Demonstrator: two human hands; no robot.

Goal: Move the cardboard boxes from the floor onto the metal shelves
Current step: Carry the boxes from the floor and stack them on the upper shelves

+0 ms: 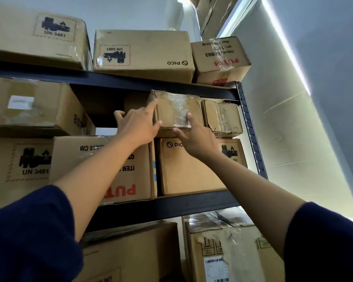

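Dark blue sleeves [29, 231] frame two bare arms reaching up to a small, tape-wrapped brown cardboard box [176, 110] on the black metal shelving [167, 206].

Left hand [138, 127] lies against the small box's left side, index finger straight along its upper corner and thumb curled onto the front edge. Right hand [194, 137] presses its lower front with straight fingers spread. It sits on a larger PICO-printed brown carton [188, 169], just beside another crumpled taped box [222, 118].
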